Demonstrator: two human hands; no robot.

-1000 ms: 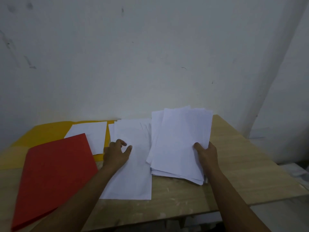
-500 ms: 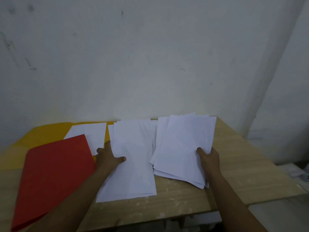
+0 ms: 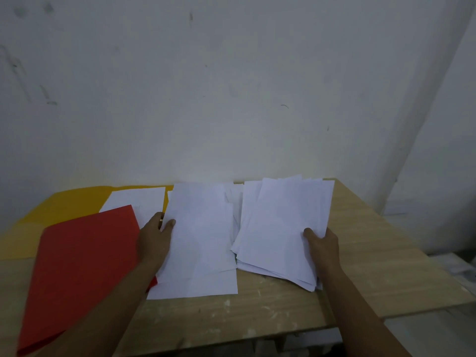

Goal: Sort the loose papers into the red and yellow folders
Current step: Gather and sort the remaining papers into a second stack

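The left hand [image 3: 155, 237] grips the left edge of the middle sheets [image 3: 201, 243], thumb on top, fingers apparently curled beneath, though that is hard to see. The right hand [image 3: 320, 243] clamps the stack [image 3: 283, 228] at 3 o'clock, thumb over it. The red folder [image 3: 82, 266] lies shut at 9 o'clock, overlapping the yellow folder [image 3: 59, 204] at 10. To file cleanly, lift the sheets whole, keep edges square, and open the cover first.

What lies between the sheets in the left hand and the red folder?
Nothing visible. The left hand holds the middle sheets at their left edge, right beside the red folder, which lies closed. Its cover would have to be opened first.
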